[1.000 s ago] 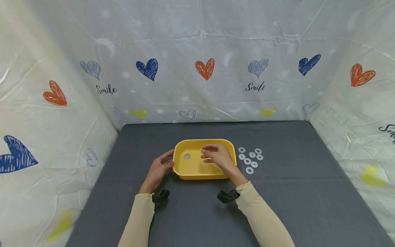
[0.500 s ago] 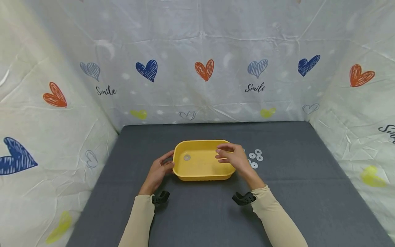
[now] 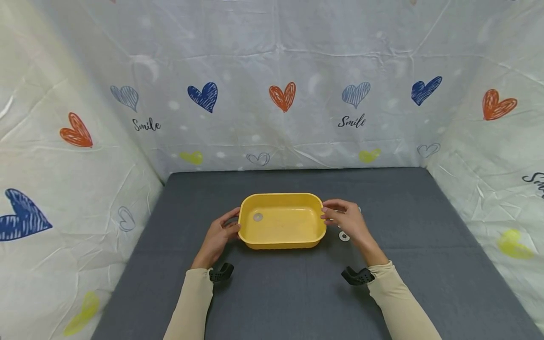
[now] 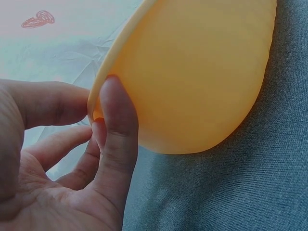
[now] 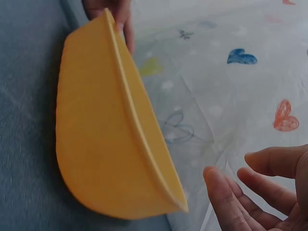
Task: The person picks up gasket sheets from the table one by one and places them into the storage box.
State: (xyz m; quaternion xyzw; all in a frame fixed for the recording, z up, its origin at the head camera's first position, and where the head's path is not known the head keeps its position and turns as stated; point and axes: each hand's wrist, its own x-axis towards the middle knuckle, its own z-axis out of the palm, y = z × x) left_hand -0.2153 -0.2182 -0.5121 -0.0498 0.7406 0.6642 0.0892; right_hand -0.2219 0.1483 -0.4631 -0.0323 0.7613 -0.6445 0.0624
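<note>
A yellow plastic tray [image 3: 282, 245] sits on the table, with one flat ring-shaped washer [image 3: 258, 216] inside at its left. My left hand [image 3: 216, 238] pinches the tray's left end; the left wrist view shows the thumb [image 4: 119, 110] against the outer wall and fingers at the rim. Just beyond the tray's right end is my right hand [image 3: 350, 222], fingers loosely bent. Between its fingertips [image 5: 216, 180] and thumb the right wrist view shows nothing held. One pale washer [image 3: 344, 236] lies beneath that hand; other washers there are mostly hidden by it.
A dark grey cloth [image 3: 272, 293] covers the table. Pale curtains [image 3: 314, 61] printed with hearts and the word Smile hang behind it and on both sides. Each wrist carries a black camera mount, such as the right one [image 3: 357, 276].
My right hand has moved right, from over the tray's inside to past its right rim, and now covers most of the loose washers. The left hand and tray stay put.
</note>
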